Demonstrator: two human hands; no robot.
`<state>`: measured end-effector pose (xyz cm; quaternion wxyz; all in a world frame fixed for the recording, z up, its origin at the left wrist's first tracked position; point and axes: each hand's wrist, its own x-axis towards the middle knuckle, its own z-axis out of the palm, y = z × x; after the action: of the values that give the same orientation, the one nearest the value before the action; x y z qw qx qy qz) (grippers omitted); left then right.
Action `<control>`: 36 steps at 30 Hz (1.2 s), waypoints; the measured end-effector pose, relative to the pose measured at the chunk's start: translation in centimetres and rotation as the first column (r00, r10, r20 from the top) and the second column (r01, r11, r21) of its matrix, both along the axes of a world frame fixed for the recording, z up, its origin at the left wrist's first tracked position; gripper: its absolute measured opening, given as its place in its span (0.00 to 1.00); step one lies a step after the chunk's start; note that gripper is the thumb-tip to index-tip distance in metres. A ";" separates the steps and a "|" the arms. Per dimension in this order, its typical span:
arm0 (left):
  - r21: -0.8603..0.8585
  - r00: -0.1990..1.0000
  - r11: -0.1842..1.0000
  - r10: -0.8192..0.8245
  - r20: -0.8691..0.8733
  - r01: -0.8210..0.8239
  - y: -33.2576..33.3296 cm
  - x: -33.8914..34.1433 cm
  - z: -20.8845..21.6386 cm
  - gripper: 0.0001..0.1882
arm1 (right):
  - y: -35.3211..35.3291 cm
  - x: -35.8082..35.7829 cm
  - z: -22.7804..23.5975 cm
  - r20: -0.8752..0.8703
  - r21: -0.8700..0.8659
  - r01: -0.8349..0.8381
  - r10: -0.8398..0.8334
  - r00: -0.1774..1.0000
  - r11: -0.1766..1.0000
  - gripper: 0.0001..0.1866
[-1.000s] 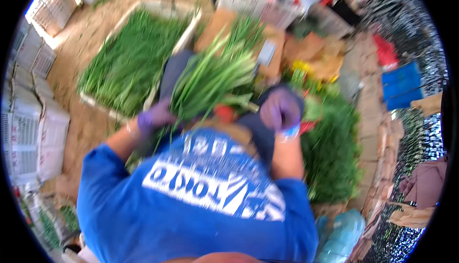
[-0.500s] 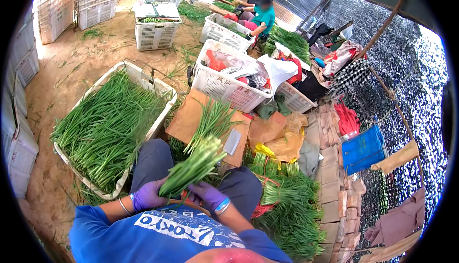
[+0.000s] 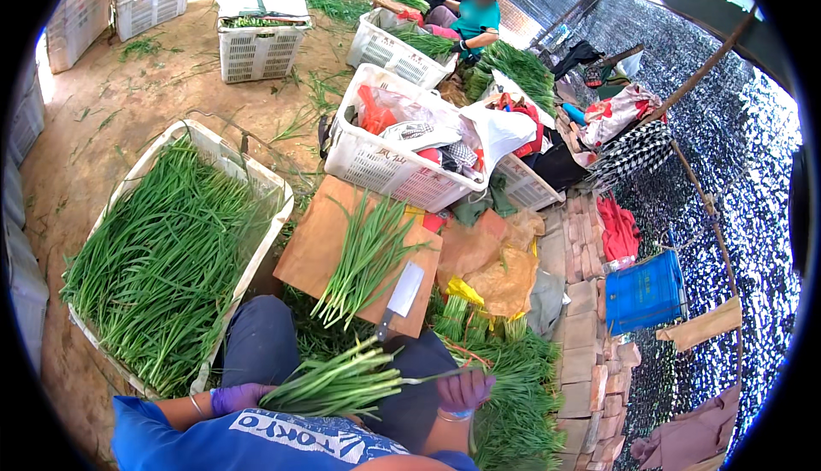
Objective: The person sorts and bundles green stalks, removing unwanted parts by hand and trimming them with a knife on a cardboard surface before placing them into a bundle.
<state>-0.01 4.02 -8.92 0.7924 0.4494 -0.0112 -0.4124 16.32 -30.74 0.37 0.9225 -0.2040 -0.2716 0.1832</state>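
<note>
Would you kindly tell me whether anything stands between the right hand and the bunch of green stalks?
Nothing visible blocks the way. Only a thin strand reaches from the bunch of green stalks, held in the left hand, toward the right hand; the right trouser leg lies beneath.

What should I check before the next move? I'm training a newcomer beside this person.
1. Left hand has the green bunch: ok, gripped at one end.
2. Right hand free: cannot tell; a thin dark strip runs between it and the bunch, its nature unclear.
3. Both hands gloved: ok, purple on each.
4. Knife wholly on the board: not ok, the handle juts past the edge nearest the person.
5. Board clear: not ok, loose stalks lie beside the knife.
</note>
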 end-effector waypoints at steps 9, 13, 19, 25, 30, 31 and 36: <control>0.363 0.936 0.909 0.290 -0.200 -0.204 4.1 3.1 4.1 0.23 | -3.0 -1.3 -3.0 -0.126 -0.992 -0.123 -0.107 0.986 0.036 0.21; 0.239 0.931 0.900 0.357 0.071 -0.364 4.2 3.9 3.3 0.22 | 1.1 -2.2 -8.9 -0.315 -0.687 0.069 0.381 0.869 -0.724 0.23; 0.357 0.982 0.917 0.188 0.002 -0.177 4.5 3.1 3.8 0.24 | 5.3 -1.6 -8.6 -0.436 -0.842 -0.371 -0.088 0.896 0.392 0.47; 0.126 0.979 0.989 0.056 0.194 -0.081 0.8 2.5 2.2 0.24 | 11.4 -2.7 -7.1 -0.306 -0.136 -0.348 0.294 0.905 0.928 0.39; 0.206 0.954 0.978 -0.021 0.300 -0.043 -0.1 4.1 2.3 0.24 | 12.7 -1.3 -4.0 -0.568 -0.065 -0.212 0.138 0.812 0.975 0.28; 0.236 0.945 0.971 -0.035 0.324 -0.045 -0.2 4.2 2.3 0.24 | 13.0 -1.1 -3.3 -0.508 -0.091 -0.198 0.126 0.852 0.976 0.28; 0.662 0.897 0.726 -0.400 0.187 0.186 -0.3 5.6 5.0 0.24 | 11.6 -1.9 -2.0 -0.321 -0.297 -0.029 -0.071 0.945 0.954 0.33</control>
<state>5.59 3.72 -3.88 0.5074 0.7398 -0.0720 -0.4361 14.42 -19.17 -1.64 0.9154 -0.3102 -0.0815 0.2432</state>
